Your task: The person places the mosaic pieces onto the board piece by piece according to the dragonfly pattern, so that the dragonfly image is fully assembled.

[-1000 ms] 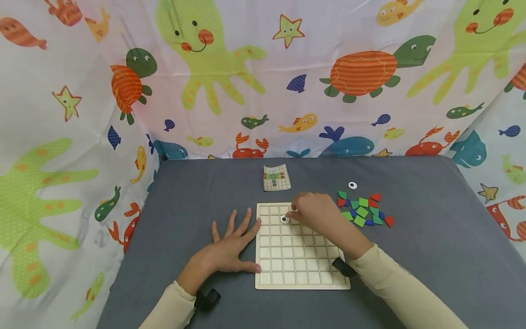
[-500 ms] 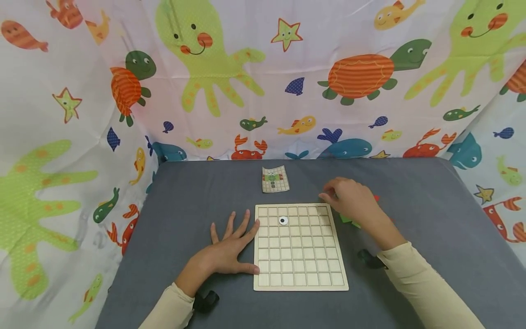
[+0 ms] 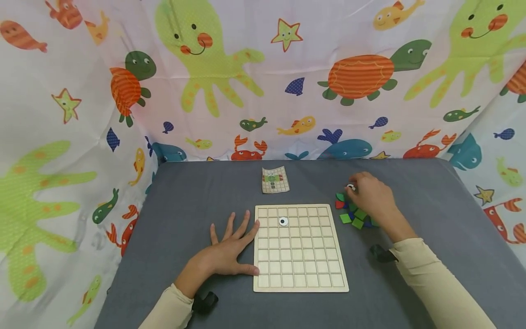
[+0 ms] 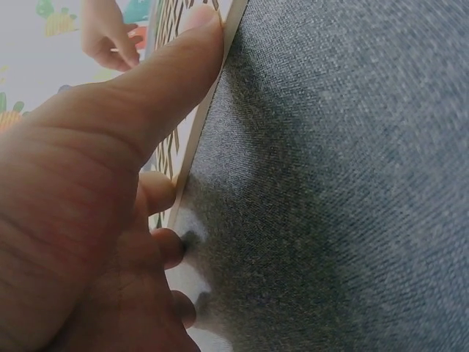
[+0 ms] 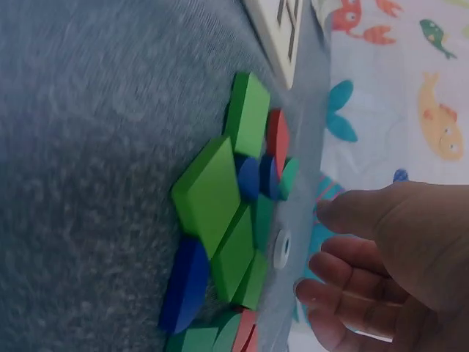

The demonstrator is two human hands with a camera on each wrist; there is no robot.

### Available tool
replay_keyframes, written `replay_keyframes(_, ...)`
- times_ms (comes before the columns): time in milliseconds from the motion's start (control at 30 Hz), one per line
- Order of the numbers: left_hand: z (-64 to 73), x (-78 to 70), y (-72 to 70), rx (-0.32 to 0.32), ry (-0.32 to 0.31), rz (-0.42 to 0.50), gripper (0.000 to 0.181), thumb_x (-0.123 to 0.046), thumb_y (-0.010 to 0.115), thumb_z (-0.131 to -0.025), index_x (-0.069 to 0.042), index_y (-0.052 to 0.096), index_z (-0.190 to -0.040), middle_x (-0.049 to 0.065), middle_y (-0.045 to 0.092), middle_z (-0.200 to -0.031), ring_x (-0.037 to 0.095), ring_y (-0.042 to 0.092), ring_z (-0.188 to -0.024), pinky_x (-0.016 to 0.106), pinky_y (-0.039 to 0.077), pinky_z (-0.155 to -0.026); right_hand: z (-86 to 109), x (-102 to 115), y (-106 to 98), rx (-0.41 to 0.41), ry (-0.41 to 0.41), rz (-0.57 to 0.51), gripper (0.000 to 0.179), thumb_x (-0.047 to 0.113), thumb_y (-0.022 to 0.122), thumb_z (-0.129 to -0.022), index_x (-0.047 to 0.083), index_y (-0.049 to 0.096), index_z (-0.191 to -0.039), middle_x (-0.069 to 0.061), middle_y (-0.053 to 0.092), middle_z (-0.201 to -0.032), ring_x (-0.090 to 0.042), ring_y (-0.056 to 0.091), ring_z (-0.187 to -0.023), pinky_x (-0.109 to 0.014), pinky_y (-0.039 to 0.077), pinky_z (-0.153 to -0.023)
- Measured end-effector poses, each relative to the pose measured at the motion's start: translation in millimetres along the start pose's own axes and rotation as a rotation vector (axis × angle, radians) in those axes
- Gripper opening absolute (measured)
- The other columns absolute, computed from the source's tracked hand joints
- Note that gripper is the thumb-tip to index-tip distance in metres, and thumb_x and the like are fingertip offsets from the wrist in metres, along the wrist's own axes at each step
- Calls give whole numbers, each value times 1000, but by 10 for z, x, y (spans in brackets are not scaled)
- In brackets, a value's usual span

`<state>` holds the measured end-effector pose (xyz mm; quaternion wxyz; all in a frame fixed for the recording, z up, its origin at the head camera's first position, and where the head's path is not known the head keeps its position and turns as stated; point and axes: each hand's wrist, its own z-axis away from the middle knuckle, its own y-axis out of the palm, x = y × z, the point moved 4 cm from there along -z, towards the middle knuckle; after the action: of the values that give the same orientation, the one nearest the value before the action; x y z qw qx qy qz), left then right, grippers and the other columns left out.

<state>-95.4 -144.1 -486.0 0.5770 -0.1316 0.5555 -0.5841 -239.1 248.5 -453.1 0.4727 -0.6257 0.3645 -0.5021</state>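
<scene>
A pale wooden grid board (image 3: 302, 258) lies on the grey cloth. One white disc with a black dot (image 3: 283, 221), like an eye, sits in its upper left part. My left hand (image 3: 223, 257) is spread at the board's left edge, its thumb (image 4: 172, 77) resting on the rim. Beyond the board's upper right, my right hand (image 3: 373, 194) hovers around a second eye disc (image 5: 282, 249). The right wrist view shows that disc on the cloth, with thumb and loosely bent fingers apart from it. This hand partly covers the coloured pieces in the head view.
Several flat green, red and blue pieces (image 5: 212, 194) lie in a cluster right of the board. A small picture card (image 3: 275, 180) with a grid pattern lies behind it. A curtain with sea animals (image 3: 246, 91) rises along the table's back edge.
My right hand has left the eye disc on the board and moved right and away to the second disc. My left hand keeps its place.
</scene>
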Motion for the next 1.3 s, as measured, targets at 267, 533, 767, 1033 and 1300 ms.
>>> replay_keyframes(267, -10, 3, 12, -10, -1, 5, 120, -71, 78, -84, -29, 7, -172, 5, -12, -178, 45, -22, -159, 88, -15, -107, -17, -96, 42, 43, 31, 34, 38, 24, 74, -101, -4, 70, -125, -22, 64, -110, -38, 69, -87, -57, 58, -68)
replay_keyframes(533, 0, 31, 46, 6, 6, 25, 120, -70, 77, -85, -28, 6, -172, 5, -14, -178, 45, -24, -158, 87, -17, -106, -64, -149, 151, 89, 47, 45, 37, 25, 73, -101, -4, 72, -124, -22, 64, -112, -38, 68, -92, -60, 58, -74)
replay_keyframes(767, 14, 25, 32, -8, 17, 16, 118, -71, 75, -86, -29, 7, -172, 6, -14, -178, 46, -23, -158, 87, -16, -106, -128, -154, 148, 86, 38, 36, 30, 21, 73, -101, -4, 74, -120, -24, 65, -110, -41, 69, -91, -60, 58, -71)
replay_keyframes(1033, 2, 35, 46, -13, 52, 61, 118, -76, 71, -87, -29, 5, -172, 6, -15, -178, 48, -25, -157, 87, -21, -103, -248, -230, 151, 137, 39, 25, 35, 18, 70, -99, -9, 70, -120, -29, 63, -112, -44, 65, -94, -63, 56, -78)
replay_keyframes(1300, 3, 36, 11, 2, 11, 24, 117, -71, 74, -87, -30, 5, -172, 3, -16, -177, 45, -24, -158, 86, -17, -107, -295, -179, 149, 147, 0, 12, 33, 16, 69, -99, -11, 69, -119, -32, 60, -111, -42, 62, -89, -60, 55, -75)
